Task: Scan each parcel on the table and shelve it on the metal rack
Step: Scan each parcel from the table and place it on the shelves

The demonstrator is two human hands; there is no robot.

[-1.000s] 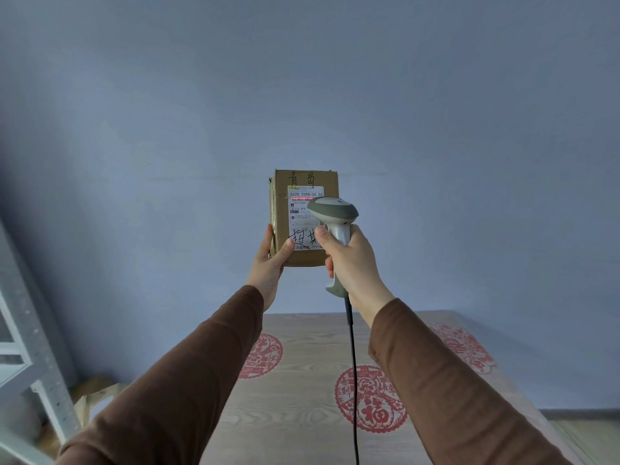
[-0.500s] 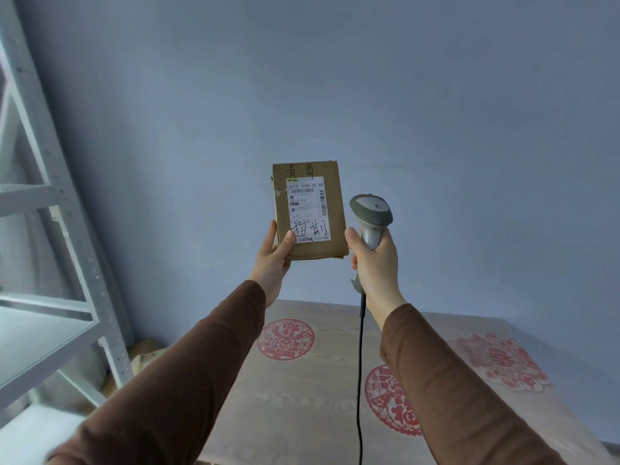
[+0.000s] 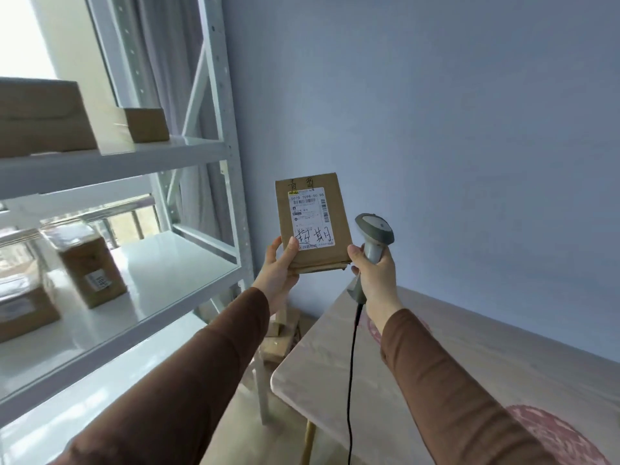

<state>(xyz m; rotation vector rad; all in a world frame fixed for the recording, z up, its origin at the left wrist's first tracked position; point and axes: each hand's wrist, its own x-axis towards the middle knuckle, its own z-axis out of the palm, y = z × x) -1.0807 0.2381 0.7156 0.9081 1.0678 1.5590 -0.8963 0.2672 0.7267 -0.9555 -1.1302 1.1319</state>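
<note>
Blue wall point(image 3: 436, 112) filled the background. At centre frame, the left hand point(image 3: 280, 273) gripped a parcel point(image 3: 312, 223) upright by its lower edge; the right hand point(image 3: 375, 273) clasped a scanner point(image 3: 374, 234) just beside it. Rack point(image 3: 214, 152) with boxes point(image 3: 90, 270) stood at left, table point(image 3: 469, 364) lower right.

**Rack left, table right, parcel held between**

The rack point(image 3: 214, 152) is standing at the left against the wall. The table point(image 3: 503, 364) is sitting at the lower right, apart from the rack. The left hand point(image 3: 278, 273) is holding the parcel point(image 3: 313, 226) upright above the gap between them, with the right hand point(image 3: 375, 276) just beside it, gripping the scanner point(image 3: 374, 234). The cable point(image 3: 350, 380) is hanging down before the table's edge. Two boxes point(image 3: 147, 124) are resting on the upper shelf, and two more point(image 3: 90, 270) are sitting on the shelf below.
</note>
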